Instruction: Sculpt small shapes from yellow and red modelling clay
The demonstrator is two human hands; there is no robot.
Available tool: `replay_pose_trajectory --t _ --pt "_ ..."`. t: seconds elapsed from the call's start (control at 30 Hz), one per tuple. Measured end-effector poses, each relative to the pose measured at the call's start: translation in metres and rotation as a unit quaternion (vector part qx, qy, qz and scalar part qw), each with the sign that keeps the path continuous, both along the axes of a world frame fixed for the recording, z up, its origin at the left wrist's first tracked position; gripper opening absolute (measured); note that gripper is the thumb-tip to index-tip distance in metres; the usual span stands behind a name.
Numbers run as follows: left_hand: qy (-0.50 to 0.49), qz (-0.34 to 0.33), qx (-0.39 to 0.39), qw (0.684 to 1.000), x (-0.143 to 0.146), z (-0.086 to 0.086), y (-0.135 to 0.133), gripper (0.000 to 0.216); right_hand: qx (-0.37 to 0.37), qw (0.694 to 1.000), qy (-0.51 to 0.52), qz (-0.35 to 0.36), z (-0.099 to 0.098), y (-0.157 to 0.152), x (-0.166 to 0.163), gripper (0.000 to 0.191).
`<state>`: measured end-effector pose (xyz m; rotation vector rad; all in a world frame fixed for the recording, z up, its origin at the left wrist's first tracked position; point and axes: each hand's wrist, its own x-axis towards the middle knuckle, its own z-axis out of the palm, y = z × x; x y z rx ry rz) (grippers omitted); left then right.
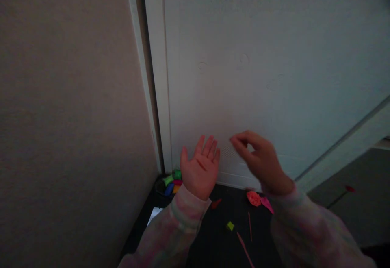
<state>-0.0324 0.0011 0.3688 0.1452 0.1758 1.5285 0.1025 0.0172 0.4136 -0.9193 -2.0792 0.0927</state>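
Note:
Palm up and fingers spread, my left hand is raised over the dark tabletop with nothing resting on it. To its right, my right hand is in a pinch, thumb and fingertips pressed together and pointing at the left hand. Anything between those fingertips is too small to make out. Below the hands lie a small yellow-green piece, a pinkish strip and a thin pink stick. A red scrap sits close to my left cuff.
A dark bowl of colourful crumpled pieces stands at the table's back left corner, a white sheet in front of it. Coral and pink crumpled pieces lie at the back right. A white panel rises behind; a wall borders the left.

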Motion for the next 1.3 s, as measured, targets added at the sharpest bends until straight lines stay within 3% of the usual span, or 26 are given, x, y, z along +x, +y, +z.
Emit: replay_pose_trajectory --t 0.13,0.33,0.73,0.83,1.0,1.1,1.3 --pt "0.02 0.017 -0.015 1.0 0.0 -0.005 -0.008 0.052 -0.095 0.992 -0.051 0.068 -0.023 -0.019 -0.028 0.013" --pt "0.051 0.052 -0.03 0.997 0.003 -0.019 -0.018 0.054 -0.147 0.985 -0.064 0.07 -0.051 -0.032 -0.041 0.009" --pt "0.024 0.03 -0.05 0.998 0.002 -0.038 -0.011 0.056 -0.196 0.971 -0.117 0.073 -0.053 -0.037 -0.03 0.011" --pt "0.017 0.007 -0.036 0.999 0.004 -0.041 -0.011 0.053 -0.188 0.978 -0.061 0.07 -0.055 -0.03 -0.027 0.015" --pt "0.015 0.02 -0.038 0.999 0.015 -0.037 -0.016 0.054 -0.092 0.991 0.088 -0.043 -0.063 -0.003 -0.04 0.022" --pt "0.004 0.048 -0.051 0.998 0.02 -0.034 -0.018 0.052 -0.014 0.997 0.051 -0.05 -0.073 0.008 -0.056 0.021" --pt "-0.018 0.087 -0.1 0.991 0.022 -0.041 -0.014 0.048 0.006 0.998 0.0 -0.062 -0.083 0.0 -0.069 0.02"
